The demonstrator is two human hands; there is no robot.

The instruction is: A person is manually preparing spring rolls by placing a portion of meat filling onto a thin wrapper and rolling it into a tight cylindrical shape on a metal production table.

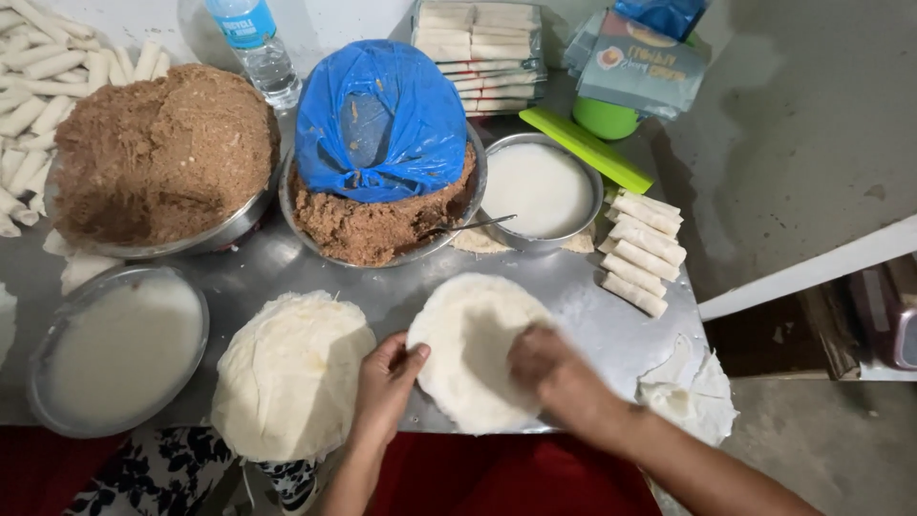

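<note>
- Metal table (592,315), grey and shiny, carries everything; beside it is a bare concrete floor.
- One thin round wrapper (473,344) lies flat near the table's front edge, just beside the stack of wrappers (287,373).
- Left hand (387,387) pinches the wrapper's left rim with bent fingers.
- Right hand (549,368) lies half open on its right side, pressing, gripping nothing.
- It seems wise to smooth it gently, because the sheet looks soft and easy to tear.
- Brown filling (373,225) is crumbly; the rolls (642,250) are pale and tube-shaped.
</note>
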